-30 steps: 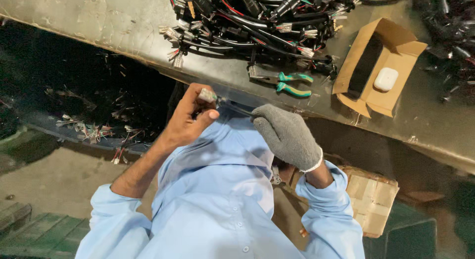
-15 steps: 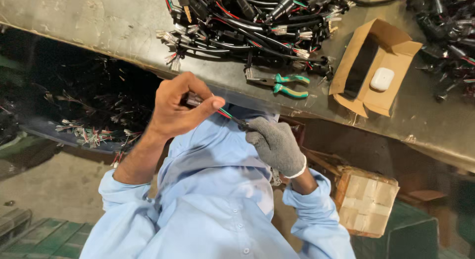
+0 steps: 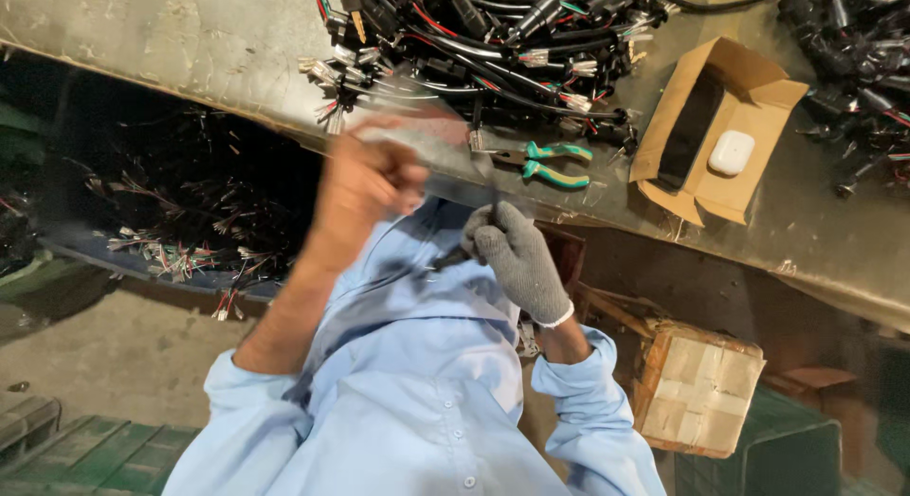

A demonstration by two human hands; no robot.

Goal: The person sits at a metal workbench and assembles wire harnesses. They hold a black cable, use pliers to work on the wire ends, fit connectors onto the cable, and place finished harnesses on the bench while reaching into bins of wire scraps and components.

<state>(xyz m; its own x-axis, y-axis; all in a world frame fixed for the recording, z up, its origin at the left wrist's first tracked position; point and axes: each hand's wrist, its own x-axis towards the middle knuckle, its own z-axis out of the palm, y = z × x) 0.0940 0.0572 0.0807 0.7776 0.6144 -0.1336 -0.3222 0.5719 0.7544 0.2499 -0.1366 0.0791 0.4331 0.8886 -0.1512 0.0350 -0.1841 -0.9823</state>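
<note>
My bare left hand [image 3: 365,188] is blurred by motion just below the table edge [image 3: 237,89]. Its fingers are closed on a thin wire that shows only as a pale streak [image 3: 445,150] running right toward my other hand. My right hand [image 3: 517,254], in a grey knit glove, is closed on the end of a black cable [image 3: 447,261] in front of my light blue shirt [image 3: 417,392]. The two hands are a short way apart, left higher than right. What exactly the left fingers pinch is too blurred to tell.
A pile of black wire harnesses [image 3: 493,41] lies on the grey table, with green-handled pliers [image 3: 550,164] beside it. An open cardboard box [image 3: 758,89] holds a small white case [image 3: 732,152]. More cables [image 3: 853,70] lie at right. Below are a carton [image 3: 697,387], a green crate [image 3: 787,449] and wire scraps [image 3: 171,254].
My left hand has swung up and away from the right hand, now blurred near the table edge. The gloved right hand has stayed close to my chest, shifting slightly.
</note>
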